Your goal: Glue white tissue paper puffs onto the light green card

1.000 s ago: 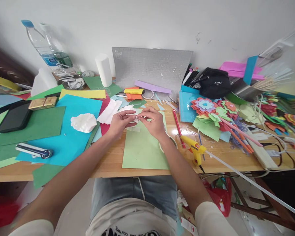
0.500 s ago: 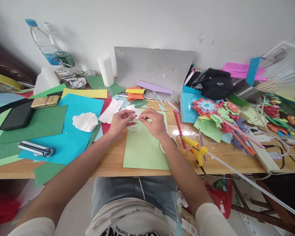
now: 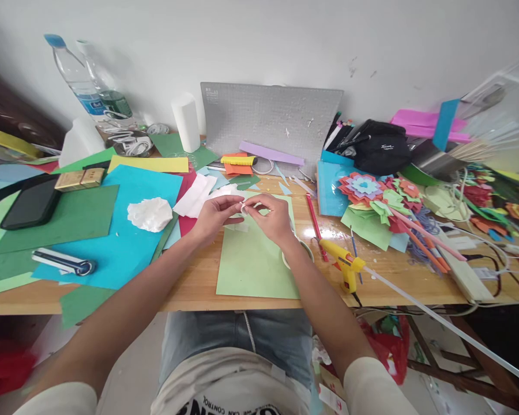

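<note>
My left hand (image 3: 218, 218) and my right hand (image 3: 271, 216) meet fingertip to fingertip over the upper end of a light green paper sheet (image 3: 257, 268). Pinched between them is a small twisted piece of white tissue paper (image 3: 243, 207). Left of my left hand lie folded white tissue (image 3: 195, 196) and a crumpled white tissue bundle (image 3: 150, 214) on blue paper (image 3: 151, 187). Beneath my right wrist, a round pale roll or cup (image 3: 305, 253) is partly hidden by the forearm.
A yellow glue gun (image 3: 343, 259) with a long glue stick lies to the right, near a red pen-like stick (image 3: 316, 225). Paper flowers (image 3: 363, 187) sit farther right. A grey cutting mat (image 3: 272, 121) leans on the wall. At left are a phone (image 3: 31, 202) and stapler (image 3: 64, 261).
The white tissue piece between my fingertips looks more twisted and bunched than before. Both hands stay in nearly the same place, with small finger movements.
</note>
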Tool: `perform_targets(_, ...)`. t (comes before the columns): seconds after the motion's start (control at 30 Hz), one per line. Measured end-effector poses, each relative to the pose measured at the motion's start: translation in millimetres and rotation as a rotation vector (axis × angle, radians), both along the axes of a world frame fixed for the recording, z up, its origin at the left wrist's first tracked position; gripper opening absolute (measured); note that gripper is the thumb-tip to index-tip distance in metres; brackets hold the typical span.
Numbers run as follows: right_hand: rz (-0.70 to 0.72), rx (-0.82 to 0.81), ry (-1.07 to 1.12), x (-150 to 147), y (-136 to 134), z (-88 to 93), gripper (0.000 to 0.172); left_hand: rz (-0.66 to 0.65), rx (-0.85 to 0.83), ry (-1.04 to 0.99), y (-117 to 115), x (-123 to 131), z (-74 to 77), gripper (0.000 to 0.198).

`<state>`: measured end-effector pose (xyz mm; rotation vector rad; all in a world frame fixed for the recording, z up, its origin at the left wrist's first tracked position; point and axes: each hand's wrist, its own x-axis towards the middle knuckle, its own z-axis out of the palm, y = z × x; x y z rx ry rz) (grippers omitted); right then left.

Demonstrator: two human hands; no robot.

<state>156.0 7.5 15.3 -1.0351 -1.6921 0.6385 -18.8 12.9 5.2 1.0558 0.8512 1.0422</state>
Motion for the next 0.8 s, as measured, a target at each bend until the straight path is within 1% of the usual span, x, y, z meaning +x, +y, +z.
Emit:
perform_targets(0.07,-0.009,-0.021,0.03,0.2,0.5,0.2,0.007,0.027,-0.006,0.002,1.4,-1.1,-1.1,0.04)
perform_targets(0.17,0.003,-0.111,0.07,1.2,0.7,1.8,0.019,0.074,-0.003,-0.022,3.1,-1.8,-2.0,0.038)
perform_targets(0.27,0.062,-0.232,0.145,1.7,1.7,2.8,0.028,0.102,0.013,-0.062,3.7,-0.9,-2.4,0.034)
perform_targets(0.47,0.156,-0.388,0.34,1.0,6.8,0.4,0.031,0.118,-0.011,-0.194,3.2,1.0,-1.5,0.028)
perform_targets(0.6,0.17,-0.489,0.413,0.8,7.3,-1.0,0.035,0.16,-0.061,-0.248,2.7,1.0,2.5,0.028)
perform_targets(0.7,0.162,-0.51,0.444,0.6,7.2,-2.0,0.035,0.198,-0.084,-0.246,2.6,1.2,4.3,0.029)
perform_targets(0.8,0.14,-0.506,0.46,0.0,7.1,-2.0,0.034,0.235,-0.053,-0.23,2.7,1.5,3.7,0.028)
